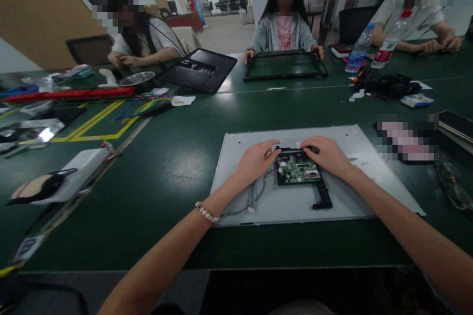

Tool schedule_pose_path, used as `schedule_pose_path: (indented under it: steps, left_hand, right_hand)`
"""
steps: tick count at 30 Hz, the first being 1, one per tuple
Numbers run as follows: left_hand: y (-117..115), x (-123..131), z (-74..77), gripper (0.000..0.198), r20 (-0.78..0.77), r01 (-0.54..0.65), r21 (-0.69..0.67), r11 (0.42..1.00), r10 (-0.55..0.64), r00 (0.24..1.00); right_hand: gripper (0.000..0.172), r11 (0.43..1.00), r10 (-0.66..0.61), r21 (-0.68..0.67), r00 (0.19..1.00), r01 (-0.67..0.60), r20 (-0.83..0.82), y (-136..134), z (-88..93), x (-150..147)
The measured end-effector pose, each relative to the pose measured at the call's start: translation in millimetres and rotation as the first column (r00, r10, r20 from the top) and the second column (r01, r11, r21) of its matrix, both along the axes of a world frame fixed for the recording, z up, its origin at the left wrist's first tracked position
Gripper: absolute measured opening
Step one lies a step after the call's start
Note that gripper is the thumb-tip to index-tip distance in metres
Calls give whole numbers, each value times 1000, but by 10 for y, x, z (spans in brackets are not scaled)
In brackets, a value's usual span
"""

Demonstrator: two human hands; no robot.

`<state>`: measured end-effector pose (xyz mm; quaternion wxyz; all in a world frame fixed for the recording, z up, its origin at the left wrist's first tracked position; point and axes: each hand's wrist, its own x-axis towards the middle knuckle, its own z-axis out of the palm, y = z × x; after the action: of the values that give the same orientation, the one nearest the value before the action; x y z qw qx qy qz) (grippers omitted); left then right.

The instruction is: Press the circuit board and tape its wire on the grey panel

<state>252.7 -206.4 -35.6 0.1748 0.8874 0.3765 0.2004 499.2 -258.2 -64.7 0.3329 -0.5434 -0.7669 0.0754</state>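
A green circuit board [300,172] sits in a black plastic bracket [325,197] with an arm reaching down at its right. Both lie on a pale grey metal panel [236,150]. My left hand [256,161] grips the bracket's upper left corner, thumb and fingers curled about it. At the upper right corner, my right hand [325,155] pinches the bracket's top edge; a short dark piece shows by its fingers, too small to name. A grey cable [261,189] runs from the board's left side down across the panel toward my left wrist.
A person opposite holds a black rectangular frame [286,78]. Left of it lies a black plastic cover [199,70]. Bottles [387,47], phones [406,142] and glasses [454,182] are on the right. A white box-like device [74,177] and wires lie on the left.
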Motion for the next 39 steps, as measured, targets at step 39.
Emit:
schedule_pose_path:
  steps: [39]
  left_hand:
    - [382, -411, 142, 16, 297, 303, -516, 801, -164, 941]
  right_hand:
    - [30, 965, 200, 149, 973, -217, 120, -363, 304, -428]
